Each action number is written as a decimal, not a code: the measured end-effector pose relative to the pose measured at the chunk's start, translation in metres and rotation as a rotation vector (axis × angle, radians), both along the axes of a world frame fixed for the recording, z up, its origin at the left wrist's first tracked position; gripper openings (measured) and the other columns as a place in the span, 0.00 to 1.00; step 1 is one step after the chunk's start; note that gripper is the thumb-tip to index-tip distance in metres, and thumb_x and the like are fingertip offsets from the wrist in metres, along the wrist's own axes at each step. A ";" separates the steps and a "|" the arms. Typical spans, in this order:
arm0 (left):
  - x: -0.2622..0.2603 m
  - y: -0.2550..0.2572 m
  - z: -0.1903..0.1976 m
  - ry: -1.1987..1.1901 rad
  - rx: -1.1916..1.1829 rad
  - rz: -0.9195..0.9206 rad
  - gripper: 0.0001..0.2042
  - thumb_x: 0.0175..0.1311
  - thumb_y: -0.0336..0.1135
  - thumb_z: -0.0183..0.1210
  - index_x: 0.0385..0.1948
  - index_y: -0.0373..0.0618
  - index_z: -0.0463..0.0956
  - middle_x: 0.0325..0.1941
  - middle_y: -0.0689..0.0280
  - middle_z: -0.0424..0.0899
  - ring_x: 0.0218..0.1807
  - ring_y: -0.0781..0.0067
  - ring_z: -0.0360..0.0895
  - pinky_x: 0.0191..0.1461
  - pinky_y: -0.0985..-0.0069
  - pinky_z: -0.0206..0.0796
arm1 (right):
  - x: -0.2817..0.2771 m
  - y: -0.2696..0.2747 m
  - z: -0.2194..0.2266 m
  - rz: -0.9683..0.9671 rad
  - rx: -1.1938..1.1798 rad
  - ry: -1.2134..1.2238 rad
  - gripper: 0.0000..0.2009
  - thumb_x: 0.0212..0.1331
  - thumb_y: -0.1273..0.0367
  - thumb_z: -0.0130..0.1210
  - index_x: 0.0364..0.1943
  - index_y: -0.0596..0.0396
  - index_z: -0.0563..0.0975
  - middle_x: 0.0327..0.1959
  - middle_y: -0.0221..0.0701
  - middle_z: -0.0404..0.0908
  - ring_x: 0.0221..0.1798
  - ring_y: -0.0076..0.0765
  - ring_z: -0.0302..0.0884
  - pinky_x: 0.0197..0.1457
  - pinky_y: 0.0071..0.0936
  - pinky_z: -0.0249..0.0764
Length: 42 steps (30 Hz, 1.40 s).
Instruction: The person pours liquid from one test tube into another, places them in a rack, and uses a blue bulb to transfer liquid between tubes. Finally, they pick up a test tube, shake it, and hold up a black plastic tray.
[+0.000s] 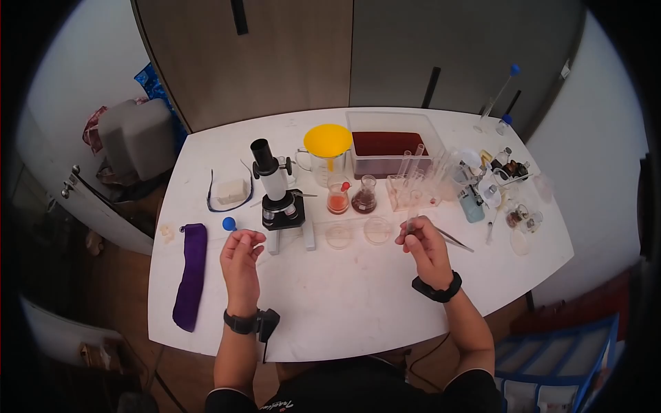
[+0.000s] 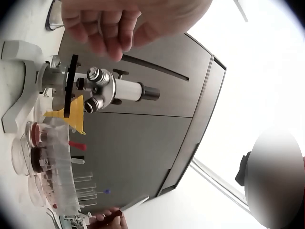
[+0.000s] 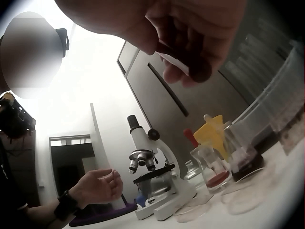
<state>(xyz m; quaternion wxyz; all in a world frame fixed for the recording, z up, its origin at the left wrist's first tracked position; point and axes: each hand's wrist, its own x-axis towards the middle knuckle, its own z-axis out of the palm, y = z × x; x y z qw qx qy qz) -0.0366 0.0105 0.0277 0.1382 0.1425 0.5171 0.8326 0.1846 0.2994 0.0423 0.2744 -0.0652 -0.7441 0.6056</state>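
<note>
My right hand [image 1: 425,251], raised over the table's right half, pinches a test tube [image 3: 199,72] with dark red contents at its rounded end. In the left wrist view the tube's clear part [image 2: 136,204] sticks out past the fingers. My left hand [image 1: 241,268] hovers before the microscope [image 1: 274,182], fingers loosely curled with nothing in them. Two shallow clear dishes, a left one [image 1: 338,238] and a right one [image 1: 377,230], lie between the hands. Behind them stand a flask of orange-red liquid [image 1: 337,201] and a flask of dark red liquid [image 1: 364,200].
Tweezers [image 1: 458,239] lie beside the right hand. Behind it stands a rack of test tubes [image 1: 406,196]. A yellow funnel [image 1: 328,140] sits in a clear jug, left of a plastic tub [image 1: 396,167]. Small glassware crowds the right side; a purple cloth strip [image 1: 190,282] lies left.
</note>
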 end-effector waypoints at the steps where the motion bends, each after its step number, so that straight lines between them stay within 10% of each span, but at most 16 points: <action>1: -0.009 -0.008 -0.001 -0.041 0.061 0.034 0.06 0.75 0.35 0.55 0.41 0.45 0.78 0.42 0.66 0.85 0.46 0.78 0.80 0.52 0.78 0.68 | 0.004 0.006 0.004 -0.023 -0.044 0.010 0.11 0.74 0.71 0.49 0.54 0.61 0.71 0.49 0.32 0.76 0.48 0.24 0.77 0.52 0.24 0.74; 19: -0.059 -0.049 -0.057 -0.269 -0.021 0.193 0.08 0.75 0.42 0.55 0.40 0.51 0.76 0.39 0.72 0.82 0.43 0.78 0.77 0.49 0.77 0.63 | 0.021 0.087 0.018 -0.478 0.350 -0.133 0.10 0.75 0.67 0.51 0.45 0.61 0.77 0.30 0.25 0.74 0.34 0.20 0.66 0.41 0.20 0.66; 42: -0.054 -0.039 -0.063 -0.220 -0.021 0.097 0.07 0.76 0.37 0.54 0.39 0.45 0.75 0.37 0.67 0.81 0.40 0.78 0.78 0.45 0.80 0.70 | 0.006 0.093 0.035 -0.485 0.608 -0.218 0.09 0.73 0.69 0.53 0.42 0.63 0.78 0.27 0.38 0.77 0.27 0.35 0.72 0.36 0.28 0.69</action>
